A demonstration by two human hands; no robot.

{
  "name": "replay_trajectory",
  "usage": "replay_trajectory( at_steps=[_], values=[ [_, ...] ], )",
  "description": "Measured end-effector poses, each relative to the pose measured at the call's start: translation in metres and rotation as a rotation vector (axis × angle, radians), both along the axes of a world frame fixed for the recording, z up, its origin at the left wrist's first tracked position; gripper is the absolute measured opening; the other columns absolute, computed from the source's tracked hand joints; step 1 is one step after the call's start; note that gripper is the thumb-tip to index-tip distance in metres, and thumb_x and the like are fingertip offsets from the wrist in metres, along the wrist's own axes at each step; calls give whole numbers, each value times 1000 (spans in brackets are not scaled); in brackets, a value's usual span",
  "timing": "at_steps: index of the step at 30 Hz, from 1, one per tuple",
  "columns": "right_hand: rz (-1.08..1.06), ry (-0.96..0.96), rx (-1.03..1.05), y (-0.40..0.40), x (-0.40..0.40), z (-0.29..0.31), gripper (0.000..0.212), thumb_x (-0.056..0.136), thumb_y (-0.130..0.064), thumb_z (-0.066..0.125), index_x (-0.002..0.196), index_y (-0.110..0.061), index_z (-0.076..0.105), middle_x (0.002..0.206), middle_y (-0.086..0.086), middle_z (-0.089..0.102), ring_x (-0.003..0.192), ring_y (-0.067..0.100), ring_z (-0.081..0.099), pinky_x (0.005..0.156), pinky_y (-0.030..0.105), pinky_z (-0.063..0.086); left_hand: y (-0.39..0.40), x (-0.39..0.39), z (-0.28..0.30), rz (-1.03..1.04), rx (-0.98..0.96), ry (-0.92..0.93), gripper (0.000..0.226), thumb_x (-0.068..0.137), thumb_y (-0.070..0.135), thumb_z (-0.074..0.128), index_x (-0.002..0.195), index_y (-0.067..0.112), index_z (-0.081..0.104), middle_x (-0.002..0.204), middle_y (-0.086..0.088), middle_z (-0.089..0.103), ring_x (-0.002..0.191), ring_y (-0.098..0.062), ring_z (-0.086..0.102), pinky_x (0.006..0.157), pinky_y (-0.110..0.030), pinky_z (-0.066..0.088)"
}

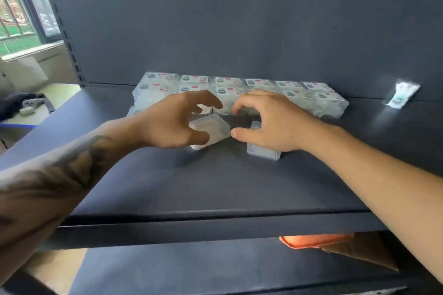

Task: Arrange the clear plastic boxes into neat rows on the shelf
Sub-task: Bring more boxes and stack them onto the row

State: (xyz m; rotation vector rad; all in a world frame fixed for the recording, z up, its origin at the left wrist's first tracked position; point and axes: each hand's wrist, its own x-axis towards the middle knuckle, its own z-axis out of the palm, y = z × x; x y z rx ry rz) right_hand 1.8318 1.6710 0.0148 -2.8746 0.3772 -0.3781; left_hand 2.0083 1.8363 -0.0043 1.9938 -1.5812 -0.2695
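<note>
Clear plastic boxes with printed labels (239, 90) stand in two rows at the back of the dark shelf (215, 187). In front of them my left hand (172, 122) grips a loose clear box (214, 130) between thumb and fingers, and the box sits tilted. My right hand (271, 122) hovers with curved fingers over a second loose clear box (263, 153) that lies flat on the shelf. Its thumb tip reaches the corner of the tilted box. That palm hides most of the second box.
A small clear packet (402, 94) leans against the shelf's back wall at the right. Below the shelf's front edge (215, 225) are a lower shelf, an orange object (314, 240) and cardboard (359, 254). A window and a table with dark items are at the left.
</note>
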Motion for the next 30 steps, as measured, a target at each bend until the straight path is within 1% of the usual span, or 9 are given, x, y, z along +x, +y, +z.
replay_trajectory(
  at_steps=[3,5,10,12,14,15,19,24,30],
  values=[
    [58,8,24,2,22,4,30,82,-44,76,109,-36,65,116,-18,62,108,9,56,99,35,46,3,5,-4,5,-38,-23,63,71,31,86,122,48,53,120,32,57,109,4,58,93,-13,45],
    [75,41,39,1,33,6,30,78,-47,78,103,-37,65,110,-19,64,105,7,58,97,37,49,4,5,-8,12,-67,-42,61,73,27,87,123,44,55,114,32,58,102,9,58,85,-7,42],
    [119,116,120,2,37,-5,40,73,-52,79,107,-41,60,113,-17,65,107,11,60,95,40,51,11,9,-17,24,-149,74,49,76,19,86,115,34,61,114,23,64,102,1,64,85,-15,49],
    [129,82,115,2,34,-9,41,76,-50,80,109,-41,58,110,-19,64,101,5,59,90,30,51,11,9,-14,4,-207,157,46,74,20,85,113,31,62,114,16,67,103,-7,67,85,-18,51],
    [125,51,94,5,30,-8,39,77,-49,80,108,-42,58,100,-19,62,89,-2,55,75,16,45,11,6,-14,-3,-212,195,45,71,25,81,112,29,62,113,14,67,104,-9,68,83,-17,52],
    [124,37,87,3,28,-9,38,78,-50,80,108,-42,58,96,-18,61,86,-3,54,70,15,43,10,6,-15,-5,-213,203,44,71,26,81,111,27,63,111,13,67,104,-10,68,81,-17,51],
    [123,30,140,2,24,-14,37,80,-56,75,110,-44,57,106,-19,63,96,3,57,86,31,51,11,7,-17,-19,-222,258,33,74,24,79,103,22,66,105,9,72,98,-12,71,74,-17,50],
    [133,-75,222,0,21,-15,34,85,-55,72,115,-42,61,116,-26,63,112,-4,56,97,27,47,16,7,-14,-51,-350,339,24,78,32,78,95,17,72,100,-4,75,92,-33,70,85,-46,56],
    [167,-224,384,6,24,-17,23,97,-54,62,109,-34,63,100,-16,69,95,7,64,91,39,52,17,3,-8,-97,-444,437,39,81,25,78,107,1,62,101,-19,70,85,-40,66,72,-44,53]
  ],
)
